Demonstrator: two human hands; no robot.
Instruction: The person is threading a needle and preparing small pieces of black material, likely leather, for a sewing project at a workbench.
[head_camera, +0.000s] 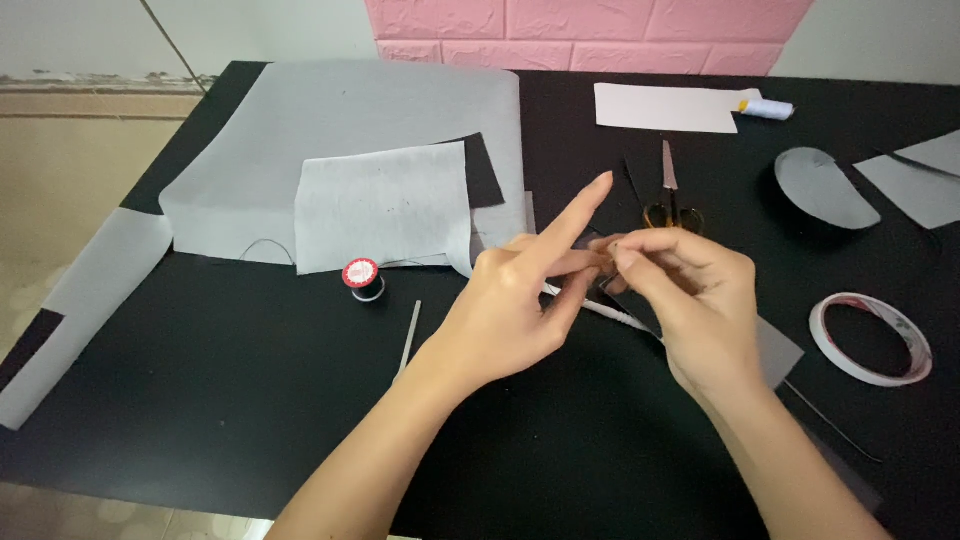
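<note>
both hands meet over middle of black counter (200, 380). left hand (520, 300) has index finger stuck out, other fingers pinched; right hand (690, 290) fingertips pinched on small dark piece (607, 283) between them, too small to tell what. white stick tool (610, 312) lies under hands. thread spool (363, 276) left of hands, scissors (670, 200) just behind, tape roll (870, 338) right, grey felt sheets (300, 130) at back.

Both hands meet mid-frame: left hand (515, 305) index raised, right hand (690, 300) fingers pinched together.
</note>
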